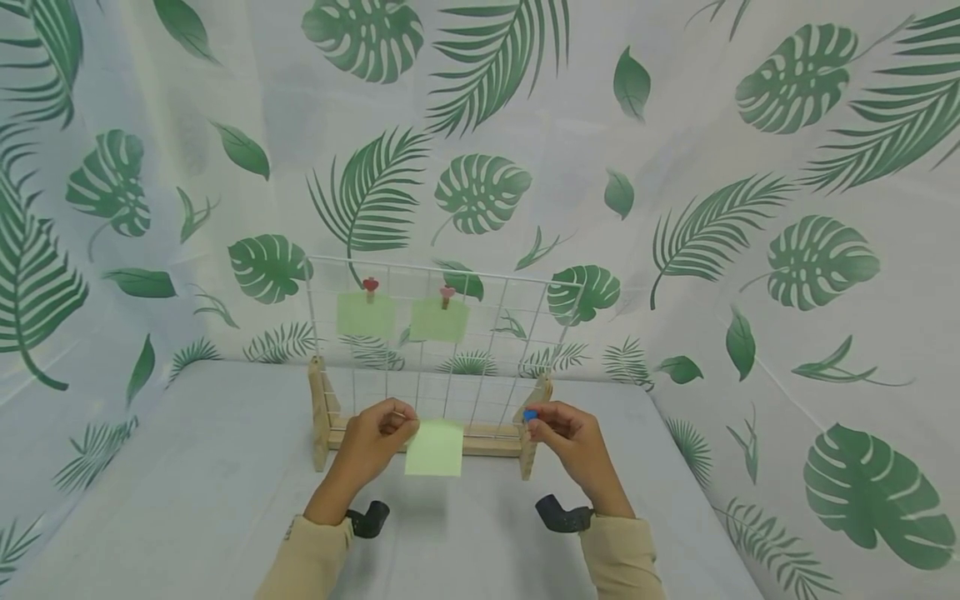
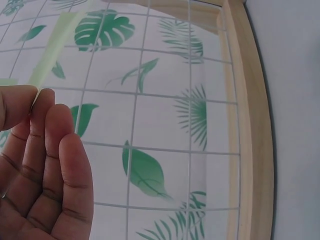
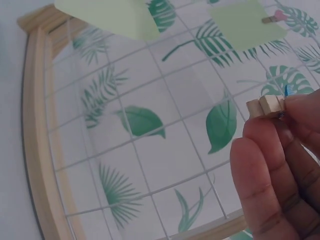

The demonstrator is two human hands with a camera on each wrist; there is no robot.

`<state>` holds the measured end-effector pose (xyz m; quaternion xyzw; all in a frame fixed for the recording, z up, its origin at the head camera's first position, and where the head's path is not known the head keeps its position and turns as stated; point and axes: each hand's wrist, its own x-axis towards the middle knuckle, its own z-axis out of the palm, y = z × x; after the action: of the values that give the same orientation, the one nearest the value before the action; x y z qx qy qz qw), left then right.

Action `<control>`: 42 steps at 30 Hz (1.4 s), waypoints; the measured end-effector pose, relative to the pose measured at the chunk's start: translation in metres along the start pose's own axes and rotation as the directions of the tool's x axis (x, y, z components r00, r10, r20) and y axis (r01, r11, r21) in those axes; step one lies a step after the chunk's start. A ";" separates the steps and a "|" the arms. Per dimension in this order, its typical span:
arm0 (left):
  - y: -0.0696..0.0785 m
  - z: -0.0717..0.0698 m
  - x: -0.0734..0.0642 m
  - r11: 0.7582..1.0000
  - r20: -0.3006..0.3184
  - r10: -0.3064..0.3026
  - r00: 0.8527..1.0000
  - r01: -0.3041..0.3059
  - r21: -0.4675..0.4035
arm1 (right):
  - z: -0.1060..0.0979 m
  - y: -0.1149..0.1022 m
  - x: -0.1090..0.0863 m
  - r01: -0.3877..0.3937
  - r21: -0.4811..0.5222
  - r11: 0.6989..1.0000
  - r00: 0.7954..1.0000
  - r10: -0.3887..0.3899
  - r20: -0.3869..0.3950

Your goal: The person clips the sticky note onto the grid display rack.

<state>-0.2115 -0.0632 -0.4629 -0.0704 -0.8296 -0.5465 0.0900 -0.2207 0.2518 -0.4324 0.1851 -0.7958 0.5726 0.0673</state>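
Observation:
A green sticky note (image 1: 434, 448) hangs from my left hand (image 1: 377, 433), pinched by its upper left corner between thumb and index finger. In the left wrist view that note (image 2: 54, 47) shows nearly edge-on. My right hand (image 1: 573, 437) pinches a small wooden clothespin (image 3: 267, 106) with a blue decoration (image 1: 530, 414). Behind both hands stands a white wire grid (image 1: 480, 333) on a wooden stand (image 1: 491, 446). Two green notes, the left one (image 1: 365, 317) and the right one (image 1: 439, 322), hang on its upper part, each under a clothespin with a heart, one red (image 1: 371, 286), one pink (image 1: 447, 293).
The stand rests on a white-covered table (image 1: 225, 467). A leaf-patterned curtain (image 1: 570, 167) rises behind the table and along its sides. Each wrist carries a black mount, the left one (image 1: 371, 520) and the right one (image 1: 561, 514).

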 end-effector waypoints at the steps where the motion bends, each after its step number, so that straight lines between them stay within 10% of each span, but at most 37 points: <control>1: 0.000 0.000 0.000 1.000 0.002 -0.003 1.000 0.003 0.000 | 0.000 0.000 0.000 0.007 -0.001 1.000 1.000 -0.007 -0.001; 21: 0.006 0.003 0.008 1.000 -0.001 0.007 1.000 -0.007 0.020 | 0.002 -0.005 0.004 0.119 -0.068 0.991 0.990 -0.123 -0.067; 42: 0.037 0.004 0.027 0.986 0.020 0.163 0.986 -0.163 0.020 | 0.001 -0.011 0.014 0.114 -0.103 0.988 0.986 -0.125 -0.114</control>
<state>-0.2304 -0.0445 -0.4254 -0.1422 -0.8278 -0.5275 0.1276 -0.2293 0.2442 -0.4183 0.1943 -0.8044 0.5386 0.1580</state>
